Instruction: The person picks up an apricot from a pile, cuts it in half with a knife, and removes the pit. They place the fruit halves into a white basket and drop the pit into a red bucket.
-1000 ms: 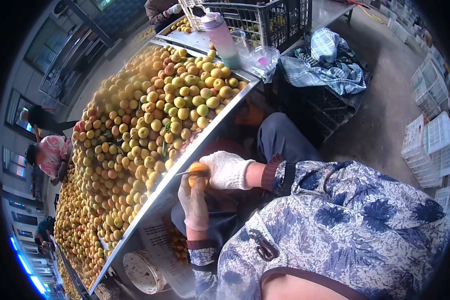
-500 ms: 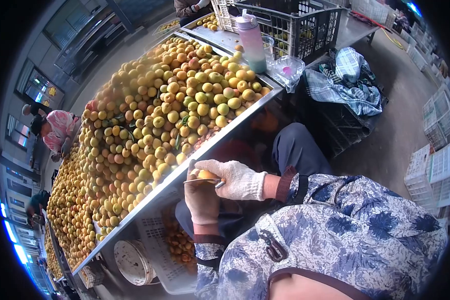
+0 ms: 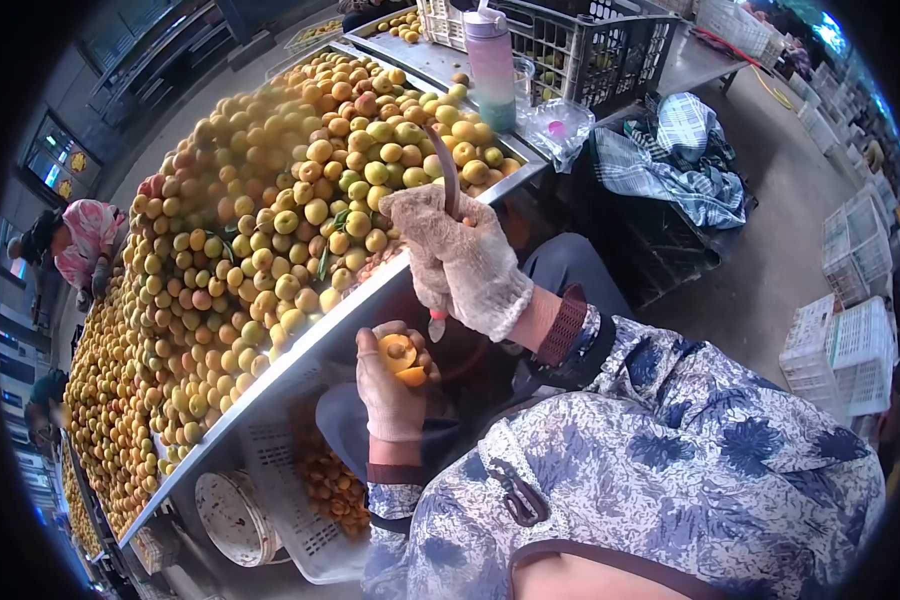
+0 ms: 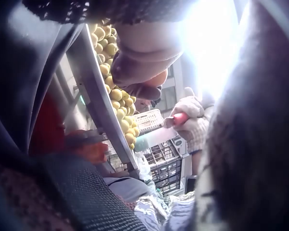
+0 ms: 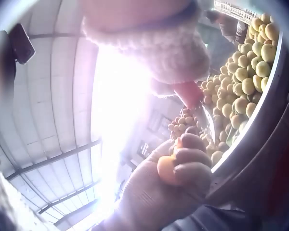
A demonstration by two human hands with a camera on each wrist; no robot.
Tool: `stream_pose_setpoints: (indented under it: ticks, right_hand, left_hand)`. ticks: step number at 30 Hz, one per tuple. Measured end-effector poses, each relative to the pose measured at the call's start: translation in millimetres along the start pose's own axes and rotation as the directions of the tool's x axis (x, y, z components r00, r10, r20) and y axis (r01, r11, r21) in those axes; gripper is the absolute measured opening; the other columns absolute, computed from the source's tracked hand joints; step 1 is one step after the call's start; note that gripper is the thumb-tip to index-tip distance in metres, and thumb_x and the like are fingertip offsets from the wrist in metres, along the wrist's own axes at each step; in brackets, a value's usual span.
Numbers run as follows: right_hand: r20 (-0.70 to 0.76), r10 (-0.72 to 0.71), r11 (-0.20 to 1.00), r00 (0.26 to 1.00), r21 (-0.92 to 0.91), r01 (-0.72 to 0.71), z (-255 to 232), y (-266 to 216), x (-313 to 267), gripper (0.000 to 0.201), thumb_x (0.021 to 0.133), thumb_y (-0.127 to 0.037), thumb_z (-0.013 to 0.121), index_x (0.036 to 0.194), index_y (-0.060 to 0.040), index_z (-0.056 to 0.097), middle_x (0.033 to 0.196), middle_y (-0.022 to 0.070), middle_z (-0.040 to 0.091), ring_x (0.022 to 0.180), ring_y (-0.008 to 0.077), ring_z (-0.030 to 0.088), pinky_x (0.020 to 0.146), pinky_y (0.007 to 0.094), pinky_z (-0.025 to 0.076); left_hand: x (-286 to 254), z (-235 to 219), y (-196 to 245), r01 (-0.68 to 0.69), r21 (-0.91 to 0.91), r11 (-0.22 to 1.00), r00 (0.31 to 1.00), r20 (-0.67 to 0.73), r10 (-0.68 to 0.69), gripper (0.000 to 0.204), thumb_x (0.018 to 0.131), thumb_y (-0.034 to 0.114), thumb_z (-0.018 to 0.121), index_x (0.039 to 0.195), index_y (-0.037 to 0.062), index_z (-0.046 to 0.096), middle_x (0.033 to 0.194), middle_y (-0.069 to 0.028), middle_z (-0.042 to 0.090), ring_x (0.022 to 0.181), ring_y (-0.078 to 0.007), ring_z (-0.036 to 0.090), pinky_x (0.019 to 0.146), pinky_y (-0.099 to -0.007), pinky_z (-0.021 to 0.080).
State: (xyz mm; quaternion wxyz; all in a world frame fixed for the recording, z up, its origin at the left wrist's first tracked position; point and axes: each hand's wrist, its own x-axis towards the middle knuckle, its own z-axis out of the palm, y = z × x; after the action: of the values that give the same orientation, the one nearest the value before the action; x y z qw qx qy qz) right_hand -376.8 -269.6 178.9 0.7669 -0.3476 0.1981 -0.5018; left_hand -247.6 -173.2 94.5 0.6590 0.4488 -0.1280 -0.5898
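Observation:
My left hand (image 3: 395,390), in a thin pale glove, holds a cut-open apricot (image 3: 398,352) in its curled fingers. Orange flesh and a darker hollow face up, with another cut piece just below. In the right wrist view those fingers wrap the apricot (image 5: 167,171). Above and to the right, my right hand (image 3: 470,255), in a soiled white knit glove, grips a knife. Its curved blade (image 3: 444,170) rises over the fist, and a red end with a pale tip (image 3: 437,318) sticks out below. Most of its handle is hidden in the glove.
A metal-edged table (image 3: 300,355) bears a big heap of apricots (image 3: 270,230). Beneath it stand a crate of cut apricots (image 3: 335,490) and a white bucket (image 3: 235,515). A bottle (image 3: 490,70) and black crate (image 3: 625,60) are at the far end; another person (image 3: 90,240) works at the left.
The hands were together at the apricot with the blade against it. Now my right hand has lifted up and away with the knife, and the apricot lies opened in my left hand.

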Motion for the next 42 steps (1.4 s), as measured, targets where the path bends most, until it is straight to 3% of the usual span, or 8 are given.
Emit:
stream_pose_setpoints:
  ticks: [9,16,18,21,25,28,39,42]
  right_hand:
    - [-0.143,-0.048,0.997,0.989,0.047,0.056,16,7,-4,0.028,0.100,-0.029,0.059,0.082,-0.0088,0.064,0.053,-0.0058,0.047,0.038,0.0035,0.037,0.036,0.0216,0.027]
    - [0.152,-0.270,0.945,0.951,-0.149,0.292,17,18,-16,0.017,0.099,-0.019,0.061,0.094,-0.0034,0.065,0.076,-0.0062,0.055,0.070,0.0002,0.049,0.061,0.0181,0.041]
    - [0.243,-0.308,0.902,0.920,-0.232,0.364,12,22,-16,0.017,0.098,-0.018,0.063,0.095,-0.0018,0.066,0.077,-0.0041,0.056,0.071,0.0018,0.051,0.062,0.0191,0.043]
    - [0.114,-0.321,0.935,0.940,-0.122,0.334,17,27,-11,0.016,0.098,-0.016,0.062,0.102,-0.0012,0.067,0.079,-0.0031,0.058,0.074,0.0025,0.054,0.065,0.0184,0.045]
    - [-0.107,-0.170,0.945,0.980,0.265,0.193,19,21,1,0.017,0.097,-0.022,0.064,0.095,-0.0050,0.067,0.075,-0.0006,0.061,0.067,0.0053,0.058,0.056,0.0182,0.046]
    - [-0.153,0.007,0.985,0.988,0.173,0.019,11,9,3,0.035,0.097,-0.036,0.061,0.073,-0.0109,0.062,0.049,-0.0037,0.041,0.035,0.0070,0.033,0.032,0.0258,0.023]
    - [-0.027,0.405,0.860,0.914,0.351,-0.371,-22,20,21,0.044,0.097,-0.050,0.055,0.075,-0.0121,0.053,0.048,-0.0032,0.032,0.031,0.0120,0.026,0.031,0.0297,0.020]
    - [-0.104,0.356,0.882,0.929,0.364,-0.298,-26,20,22,0.043,0.097,-0.050,0.053,0.076,-0.0133,0.052,0.049,-0.0043,0.032,0.032,0.0113,0.026,0.032,0.0293,0.021]
  left_hand:
    - [-9,23,-11,0.108,0.065,0.992,0.994,0.011,-0.109,0.048,0.100,0.052,0.045,0.104,0.0044,0.052,0.078,-0.0082,0.056,0.057,-0.0189,0.056,0.046,-0.0329,0.046]
    - [-12,35,-15,0.130,0.118,0.984,0.988,-0.099,-0.118,0.043,0.100,0.047,0.045,0.102,0.0055,0.053,0.082,-0.0074,0.056,0.059,-0.0195,0.057,0.047,-0.0338,0.046]
    - [-8,30,-28,-0.365,0.510,0.779,0.925,0.108,0.363,0.039,0.100,0.045,0.046,0.101,0.0070,0.053,0.084,-0.0075,0.057,0.060,-0.0189,0.057,0.048,-0.0341,0.046]
    - [-17,44,-23,-0.141,0.246,0.959,0.977,-0.120,0.174,0.037,0.100,0.045,0.046,0.100,0.0078,0.052,0.086,-0.0079,0.057,0.059,-0.0173,0.056,0.047,-0.0343,0.046]
    - [-25,50,-5,0.055,0.182,0.982,0.978,-0.206,-0.017,0.040,0.100,0.046,0.045,0.101,0.0071,0.051,0.083,-0.0085,0.057,0.058,-0.0156,0.054,0.046,-0.0322,0.046]
    - [-23,42,-8,-0.009,0.199,0.980,0.997,-0.069,0.023,0.045,0.102,0.049,0.042,0.099,0.0045,0.049,0.072,-0.0088,0.055,0.053,-0.0147,0.051,0.043,-0.0261,0.043]
    - [-18,28,-10,0.138,0.094,0.986,0.989,0.033,-0.142,0.047,0.102,0.050,0.040,0.096,0.0043,0.051,0.075,-0.0097,0.057,0.052,-0.0159,0.052,0.041,-0.0295,0.044]
    - [-11,24,-8,0.150,0.049,0.987,0.983,0.096,-0.154,0.049,0.102,0.051,0.039,0.101,0.0042,0.052,0.077,-0.0098,0.058,0.053,-0.0170,0.053,0.043,-0.0311,0.045]
